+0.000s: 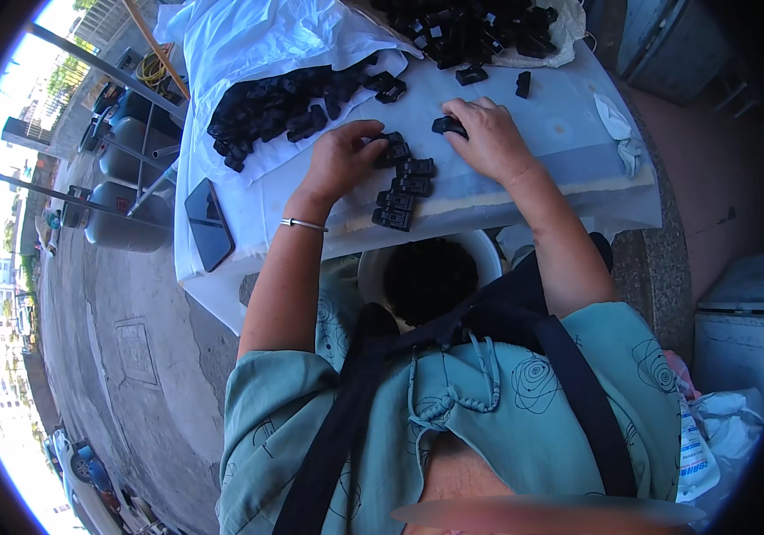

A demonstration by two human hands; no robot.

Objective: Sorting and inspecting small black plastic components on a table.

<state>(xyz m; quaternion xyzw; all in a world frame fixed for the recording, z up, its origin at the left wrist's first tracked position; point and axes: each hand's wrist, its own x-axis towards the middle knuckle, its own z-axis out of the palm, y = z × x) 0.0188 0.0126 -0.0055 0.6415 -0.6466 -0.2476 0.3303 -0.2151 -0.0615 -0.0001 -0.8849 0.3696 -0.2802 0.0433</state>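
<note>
My right hand (491,143) pinches a small black plastic part (449,127) just above the white-covered table. To its left, my left hand (343,162) has its thumb and fingers closed on another black part (393,148). That part sits at the far end of a short column of similar black parts (404,192), which lie side by side toward the table's near edge. What the parts are for cannot be made out. Beyond my left hand, a heap of black parts (266,111) spills from a white plastic bag (257,40).
A second heap of black parts (476,27) lies on sacking at the far side, with loose ones nearby. A phone (209,225) rests at the table's left edge, a crumpled white glove (616,134) at the right. Below the near edge stands a white bucket (487,259) with dark contents.
</note>
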